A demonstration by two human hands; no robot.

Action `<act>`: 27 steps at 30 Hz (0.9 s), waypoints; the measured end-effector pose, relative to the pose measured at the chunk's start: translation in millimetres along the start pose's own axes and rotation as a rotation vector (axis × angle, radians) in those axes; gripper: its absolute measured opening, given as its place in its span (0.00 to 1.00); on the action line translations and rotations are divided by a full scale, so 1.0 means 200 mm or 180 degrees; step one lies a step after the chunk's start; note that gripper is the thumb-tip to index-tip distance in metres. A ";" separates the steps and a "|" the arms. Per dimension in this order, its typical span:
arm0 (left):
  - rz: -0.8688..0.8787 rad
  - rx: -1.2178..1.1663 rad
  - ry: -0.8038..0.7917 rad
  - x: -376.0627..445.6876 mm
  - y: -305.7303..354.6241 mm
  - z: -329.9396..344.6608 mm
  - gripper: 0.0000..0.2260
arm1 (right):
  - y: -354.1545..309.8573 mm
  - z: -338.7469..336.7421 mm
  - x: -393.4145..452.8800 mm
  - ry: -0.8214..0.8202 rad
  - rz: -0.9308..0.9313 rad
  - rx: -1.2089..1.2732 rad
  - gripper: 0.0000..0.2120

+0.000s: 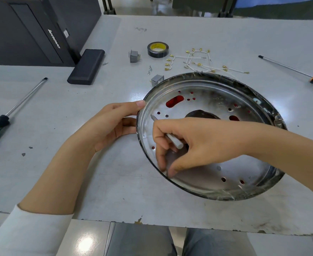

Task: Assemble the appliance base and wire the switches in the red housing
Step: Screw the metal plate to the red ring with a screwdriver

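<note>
A round shiny metal base plate point(225, 174) lies on the grey table, red housing showing through its slots point(174, 101). My left hand point(113, 122) grips the plate's left rim, thumb on top. My right hand point(192, 143) reaches over the plate's near-left part and holds a thin grey metal tool point(172, 139) across its fingers, fingertips pinched down near the rim. Two small grey switches point(134, 56) point(157, 79) lie behind the plate. White wires with brass terminals point(200, 61) are spread at the back.
A black tape roll point(157, 49) and small screws point(149, 69) lie near the switches. One screwdriver point(13, 108) lies at the left, another screwdriver point(295, 72) at the right. A black block point(87, 66) and a black computer case point(32, 30) stand at the back left.
</note>
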State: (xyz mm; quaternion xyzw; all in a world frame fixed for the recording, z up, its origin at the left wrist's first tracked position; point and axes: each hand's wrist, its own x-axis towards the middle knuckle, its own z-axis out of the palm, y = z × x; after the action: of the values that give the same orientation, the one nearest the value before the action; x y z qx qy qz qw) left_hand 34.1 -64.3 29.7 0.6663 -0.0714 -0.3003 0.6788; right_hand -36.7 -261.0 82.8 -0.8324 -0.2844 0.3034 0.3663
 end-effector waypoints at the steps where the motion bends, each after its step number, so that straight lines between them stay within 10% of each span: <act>1: -0.0006 0.0001 0.0005 0.00 0.00 0.00 0.11 | -0.01 0.00 0.00 0.0013 0.0008 -0.0066 0.19; 27: 0.0030 0.0212 -0.0076 -0.01 0.00 -0.01 0.10 | 0.03 -0.03 -0.01 0.0406 0.0076 0.0081 0.21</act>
State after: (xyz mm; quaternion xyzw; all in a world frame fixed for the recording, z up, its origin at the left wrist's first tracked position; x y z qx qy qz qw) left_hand 34.6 -61.1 30.5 0.6846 -0.0926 -0.3024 0.6567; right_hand -32.5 -268.0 82.3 -0.8487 -0.2466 0.2578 0.3905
